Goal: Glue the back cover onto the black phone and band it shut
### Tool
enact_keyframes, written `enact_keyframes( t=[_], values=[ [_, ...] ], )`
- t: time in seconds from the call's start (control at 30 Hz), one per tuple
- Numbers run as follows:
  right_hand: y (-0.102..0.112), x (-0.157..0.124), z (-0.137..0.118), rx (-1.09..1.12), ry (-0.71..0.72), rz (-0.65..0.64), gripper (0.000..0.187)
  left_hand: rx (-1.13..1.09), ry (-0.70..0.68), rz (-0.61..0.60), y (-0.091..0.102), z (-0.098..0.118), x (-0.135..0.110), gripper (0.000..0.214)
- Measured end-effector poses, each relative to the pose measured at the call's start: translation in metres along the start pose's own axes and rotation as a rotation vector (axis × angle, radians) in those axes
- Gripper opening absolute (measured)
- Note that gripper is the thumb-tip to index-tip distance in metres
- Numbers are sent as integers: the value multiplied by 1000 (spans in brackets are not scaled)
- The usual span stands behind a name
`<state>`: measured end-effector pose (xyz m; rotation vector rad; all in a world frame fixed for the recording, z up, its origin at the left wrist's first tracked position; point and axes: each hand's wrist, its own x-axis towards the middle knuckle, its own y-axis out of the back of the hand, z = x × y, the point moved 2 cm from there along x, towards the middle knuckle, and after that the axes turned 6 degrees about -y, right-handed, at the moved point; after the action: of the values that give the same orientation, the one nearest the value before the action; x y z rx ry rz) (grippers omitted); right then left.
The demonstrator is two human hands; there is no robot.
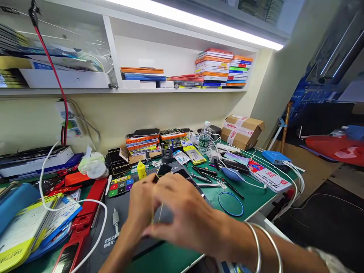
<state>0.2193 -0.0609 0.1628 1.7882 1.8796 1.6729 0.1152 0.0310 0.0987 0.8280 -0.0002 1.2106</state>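
Observation:
My left hand (140,204) and my right hand (182,206) meet above the grey work mat (115,212), fingers curled together and slightly blurred. Between them stretches a thin yellowish rubber band (152,214), pinched by both hands. A dark piece (163,170) shows just above the fingertips; whether it is held or lies behind them I cannot tell. Past my right hand, a black flat device (184,174) lies on the mat, partly hidden. Left of my hands are a grey-white cable plug (115,220) and a small yellow bottle (141,170).
Red clamp-like tools (85,216) and yellow battery packs (25,231) crowd the left. A white cable (104,223) loops over the mat. Rightward lie pens and screwdrivers (206,170), a blue ring (231,204), a water bottle (204,138) and a cardboard box (240,132). Shelves (182,90) hang above.

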Motion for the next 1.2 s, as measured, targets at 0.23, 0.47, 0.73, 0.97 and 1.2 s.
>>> enact_keyframes(
  t=[0.23,0.47,0.73,0.97,1.2],
  values=[
    [-10,-23,71,1308,-1174,138,61,471,-554,229,-6,21,8,32],
    [20,-25,103,1244,-1312,-101,14,424,-1212,129,3,18,-19,28],
    [40,-51,108,981,-998,233,31,-323,-348,214,12,1,-28,19],
    [7,-30,72,753,-523,145,29,-951,290,49,-20,-10,-49,31],
    [-4,-17,73,603,-370,166,7,-957,185,-15,-10,-42,-48,28]
  ],
)
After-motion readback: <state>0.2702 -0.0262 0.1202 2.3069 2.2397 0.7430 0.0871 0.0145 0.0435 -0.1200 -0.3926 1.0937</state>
